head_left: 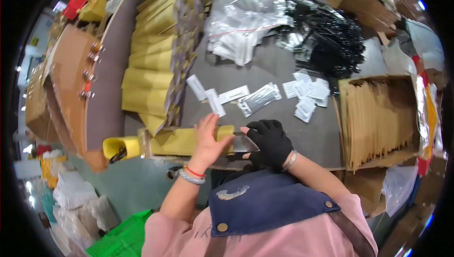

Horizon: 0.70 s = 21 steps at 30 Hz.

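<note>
My left hand point(207, 139) is bare and presses flat on a long yellow paper envelope point(182, 141) that lies at the near edge of the grey table point(269, 68). My right hand point(270, 141) wears a black glove and grips a silver foil packet point(243, 142) at the envelope's right end. Whether the packet is partly inside the envelope I cannot tell. Beyond the hands lie another silver foil packet point(259, 99) and small white paper slips point(213, 100).
A long stack of yellow envelopes point(156, 53) runs up the left of the table. Clear plastic bags point(241, 20) and a heap of black parts point(331, 44) lie at the far side. A cardboard box of brown envelopes point(378, 120) stands at the right. A green bag point(123, 238) sits below left.
</note>
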Available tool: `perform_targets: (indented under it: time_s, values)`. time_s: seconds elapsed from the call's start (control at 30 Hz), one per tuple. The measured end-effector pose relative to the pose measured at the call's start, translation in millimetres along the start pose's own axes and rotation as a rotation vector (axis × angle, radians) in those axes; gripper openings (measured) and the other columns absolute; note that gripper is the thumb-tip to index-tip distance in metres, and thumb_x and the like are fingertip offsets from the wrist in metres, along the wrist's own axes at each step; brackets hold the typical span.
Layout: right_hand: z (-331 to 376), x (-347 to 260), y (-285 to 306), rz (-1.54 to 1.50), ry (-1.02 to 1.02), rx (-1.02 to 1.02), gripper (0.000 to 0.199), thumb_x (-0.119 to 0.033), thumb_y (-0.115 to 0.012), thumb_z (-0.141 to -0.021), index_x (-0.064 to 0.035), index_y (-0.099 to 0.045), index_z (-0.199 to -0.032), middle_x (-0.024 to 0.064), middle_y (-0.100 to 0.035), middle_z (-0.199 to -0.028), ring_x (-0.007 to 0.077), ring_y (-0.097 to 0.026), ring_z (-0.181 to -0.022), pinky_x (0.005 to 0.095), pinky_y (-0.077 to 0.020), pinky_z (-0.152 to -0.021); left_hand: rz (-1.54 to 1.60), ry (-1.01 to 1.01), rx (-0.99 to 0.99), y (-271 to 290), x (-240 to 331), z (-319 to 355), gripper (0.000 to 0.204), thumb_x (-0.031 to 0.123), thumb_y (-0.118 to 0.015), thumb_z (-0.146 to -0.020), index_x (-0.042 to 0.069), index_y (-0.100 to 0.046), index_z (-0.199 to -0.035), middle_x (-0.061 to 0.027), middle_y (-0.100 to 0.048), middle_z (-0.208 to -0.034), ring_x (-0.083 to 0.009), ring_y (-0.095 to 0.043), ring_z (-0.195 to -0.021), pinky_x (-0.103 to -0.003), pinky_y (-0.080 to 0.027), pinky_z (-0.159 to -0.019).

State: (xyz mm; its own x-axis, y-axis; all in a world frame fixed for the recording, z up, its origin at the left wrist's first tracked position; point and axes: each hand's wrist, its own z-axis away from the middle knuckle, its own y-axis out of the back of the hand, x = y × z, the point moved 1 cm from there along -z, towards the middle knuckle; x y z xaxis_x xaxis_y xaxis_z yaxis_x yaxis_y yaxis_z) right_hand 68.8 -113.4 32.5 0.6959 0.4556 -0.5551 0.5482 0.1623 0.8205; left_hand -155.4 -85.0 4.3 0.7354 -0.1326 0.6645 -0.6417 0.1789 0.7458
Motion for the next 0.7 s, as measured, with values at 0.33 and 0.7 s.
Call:
perform_targets:
  time_s: [0.33,0.7]
  values:
    - [235.0,177.9,155.8,0.628,-0.893,0.763,0.030,-0.019,-0.066,-0.089,-0.0011,-0.061,-0.112,0.0126,-0.064,-0.109,0.0277,-0.061,-0.101,0.0365,-0.0472,-0.092,-0.280,-0.087,0.055,-7.8,-10.2,-104.4,0.028,0.022,-0.076,-0.074,0.008,-0.066,-0.095,-0.0112,-0.058,-0.097,-0.0308,-0.054,-0.097,-0.045,-0.043,-0.085]
    - [279.7,230.9,163.7,0.591,-1.159,0.418,0.021,-0.020,-0.056,-0.090,0.0004,-0.057,-0.095,0.0238,-0.061,-0.097,0.0388,-0.059,-0.093,0.0436,-0.0470,-0.082,-0.247,-0.133,0.028,-50.5,54.9,-85.8,0.037,0.027,-0.080,-0.071,0.008,-0.064,-0.098,-0.0102,-0.058,-0.098,-0.0322,-0.054,-0.095,-0.044,-0.044,-0.080]
